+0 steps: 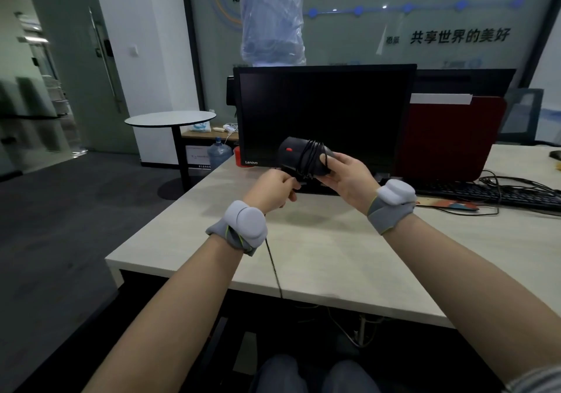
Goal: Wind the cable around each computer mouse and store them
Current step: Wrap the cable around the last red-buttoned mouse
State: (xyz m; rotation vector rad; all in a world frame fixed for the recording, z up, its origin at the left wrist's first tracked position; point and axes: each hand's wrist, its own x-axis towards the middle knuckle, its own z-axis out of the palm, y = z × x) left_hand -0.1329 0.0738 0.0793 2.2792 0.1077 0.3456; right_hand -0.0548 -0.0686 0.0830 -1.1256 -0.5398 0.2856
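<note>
Right hand (346,177) grips a black computer mouse (306,157) above the bench (318,256), thumb pressing several cable loops around its body. Left hand (273,189) pinches the loose cable (273,268), which trails over the bench edge. If the thumb eases or the trailing end snags below, the loops could slip off. No storage container is visible in this head view.

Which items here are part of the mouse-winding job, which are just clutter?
In the job: mouse, cable, left hand, right hand.
Lying about: monitor, keyboard, red divider, round table, water bottle.
</note>
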